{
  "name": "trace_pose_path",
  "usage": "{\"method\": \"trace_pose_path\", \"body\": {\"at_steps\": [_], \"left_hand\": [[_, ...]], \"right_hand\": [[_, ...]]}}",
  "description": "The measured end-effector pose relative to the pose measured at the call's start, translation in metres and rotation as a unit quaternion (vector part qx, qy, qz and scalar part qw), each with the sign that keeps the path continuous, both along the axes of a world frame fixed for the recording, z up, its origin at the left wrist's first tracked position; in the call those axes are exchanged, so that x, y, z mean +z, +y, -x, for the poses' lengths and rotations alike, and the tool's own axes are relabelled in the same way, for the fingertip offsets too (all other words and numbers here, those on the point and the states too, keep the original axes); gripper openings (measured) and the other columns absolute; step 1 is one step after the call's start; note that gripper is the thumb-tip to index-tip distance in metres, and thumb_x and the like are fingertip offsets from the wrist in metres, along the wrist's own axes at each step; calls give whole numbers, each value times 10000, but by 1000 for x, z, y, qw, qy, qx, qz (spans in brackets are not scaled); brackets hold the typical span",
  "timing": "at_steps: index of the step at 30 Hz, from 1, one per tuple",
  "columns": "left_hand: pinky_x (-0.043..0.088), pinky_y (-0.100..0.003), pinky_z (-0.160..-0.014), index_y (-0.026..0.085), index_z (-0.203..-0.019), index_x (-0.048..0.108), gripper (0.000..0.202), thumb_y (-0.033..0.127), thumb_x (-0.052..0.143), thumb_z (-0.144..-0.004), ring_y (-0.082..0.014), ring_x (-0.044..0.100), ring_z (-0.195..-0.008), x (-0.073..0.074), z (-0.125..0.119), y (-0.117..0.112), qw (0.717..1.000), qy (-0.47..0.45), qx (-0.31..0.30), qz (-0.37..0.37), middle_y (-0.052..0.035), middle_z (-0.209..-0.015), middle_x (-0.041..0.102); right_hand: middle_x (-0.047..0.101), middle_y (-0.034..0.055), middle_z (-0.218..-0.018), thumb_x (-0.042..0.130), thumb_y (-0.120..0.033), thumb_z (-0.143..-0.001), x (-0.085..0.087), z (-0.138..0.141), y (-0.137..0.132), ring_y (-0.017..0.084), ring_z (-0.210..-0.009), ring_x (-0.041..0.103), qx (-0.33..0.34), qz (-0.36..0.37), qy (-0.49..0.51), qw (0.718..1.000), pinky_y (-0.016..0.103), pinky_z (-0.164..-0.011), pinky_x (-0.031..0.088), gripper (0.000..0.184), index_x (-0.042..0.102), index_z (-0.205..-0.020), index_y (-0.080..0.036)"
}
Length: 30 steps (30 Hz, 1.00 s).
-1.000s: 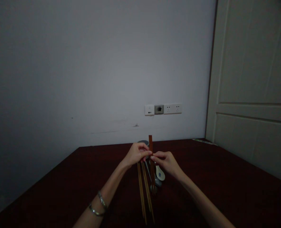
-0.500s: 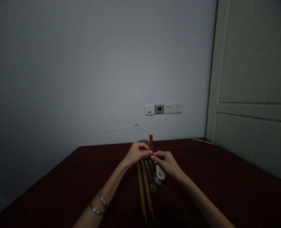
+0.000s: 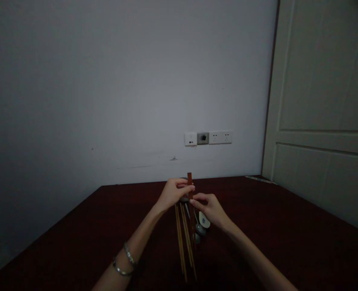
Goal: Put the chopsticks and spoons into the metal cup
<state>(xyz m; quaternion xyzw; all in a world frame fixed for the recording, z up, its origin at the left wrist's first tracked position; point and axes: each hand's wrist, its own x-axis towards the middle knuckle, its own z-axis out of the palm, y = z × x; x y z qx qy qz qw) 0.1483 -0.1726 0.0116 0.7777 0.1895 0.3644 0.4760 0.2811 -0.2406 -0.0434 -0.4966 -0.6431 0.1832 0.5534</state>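
Observation:
My left hand [image 3: 172, 196] is closed, its thumb and fingers pinching reddish-brown chopsticks [image 3: 192, 218] near their top end. The chopsticks stand nearly upright in view, apparently two side by side. Just below, my right hand [image 3: 210, 207] pinches the same chopsticks between thumb and fingers. Several light wooden chopsticks [image 3: 180, 238] lie in two groups below my left hand. Beside the held pair are a white spoon [image 3: 204, 220] with a blue mark and metal spoons [image 3: 200, 230], their handles partly hidden. A grey round container [image 3: 183, 199] is mostly covered by my left hand.
Everything lies on a dark red table [image 3: 121, 226] whose far edge meets a pale wall [image 3: 136, 101]. Sockets [image 3: 220, 137] are set in that wall. A light panelled door [image 3: 321, 97] rises at the right, and a thin pale strip [image 3: 260, 180] lies near the back right corner.
My left hand has risen slightly along the chopsticks, opening a small gap above my right fingers. The top of the chopsticks has shifted a little to the left.

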Motion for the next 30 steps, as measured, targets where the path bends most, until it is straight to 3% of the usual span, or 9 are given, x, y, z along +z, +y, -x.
{"method": "trace_pose_path", "body": {"at_steps": [5,12,16,20,24,27,30], "left_hand": [[473,-250,-622,89,-725,661,275,352,645,-646,-152,606,-634,1,-3,-3,998,-17,19,53,-77,-694,669],[488,-254,-614,83,-700,666,226,301,660,-644,-153,613,-625,17,6,-12,997,-27,21,71,-82,-684,674],[496,-266,-619,82,-712,669,230,305,651,-658,-159,619,-629,24,13,-15,997,-41,14,69,-87,-699,677],[497,-274,-644,87,-733,675,235,309,652,-659,-157,621,-647,28,18,-16,997,-39,14,61,-97,-734,680],[497,-292,-661,87,-795,677,258,300,658,-651,-164,623,-669,33,21,-19,997,-42,16,65,-106,-755,681],[493,-282,-644,81,-772,677,256,310,647,-661,-162,620,-661,36,23,-21,998,-28,18,53,-106,-737,680],[485,-273,-632,80,-788,674,271,324,629,-680,-157,616,-652,35,24,-22,999,-17,5,36,-100,-735,678]], "right_hand": [[656,45,-726,545,-380,-725,3,3,-3,161,-667,557,10,6,4,1000,261,-620,422,273,668,-724,-136],[657,39,-751,571,-346,-719,17,6,-7,162,-700,568,37,9,8,999,278,-663,434,225,684,-745,-154],[666,49,-845,637,-340,-663,39,-2,-10,188,-786,583,60,20,-44,997,322,-741,439,232,690,-818,-176],[673,64,-860,681,-334,-613,76,-16,-17,205,-792,598,73,49,-85,992,354,-742,454,333,673,-908,-178],[671,83,-886,641,-335,-664,108,-21,-24,203,-815,604,-3,-37,-69,997,346,-739,465,301,668,-924,-185],[674,78,-865,617,-312,-691,115,-13,-25,191,-799,609,-19,-79,-70,994,334,-711,481,305,651,-970,-193],[671,69,-849,603,-280,-702,110,-3,-21,174,-782,609,-6,-89,-65,994,315,-683,492,295,645,-979,-188]]}}
